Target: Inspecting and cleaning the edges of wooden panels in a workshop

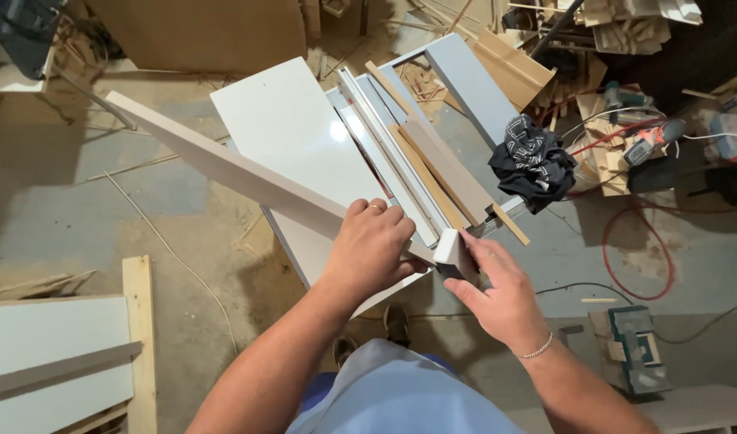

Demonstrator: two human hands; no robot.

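Both forearms extended forward over stacked white panels (pixel 296 128). Left hand (pixel 372 245) palm-down, fingers curled, gripping near end of long pale strip (pixel 223 165) angled up-left. Right hand (pixel 497 285) closed around small white block (pixel 454 253), pressed against strip's end.

Long panel (pixel 248 173) is running from upper left down to centre, lying across the flat board (pixel 292 133) beneath it. Left hand (pixel 371 249) is sitting on the panel's near end; right hand (pixel 497 293) is just right of it, holding a small block (pixel 453 253) against that end. Strips (pixel 416 169) are lying right of the board; crumpled cloth (pixel 533 161) is further right.
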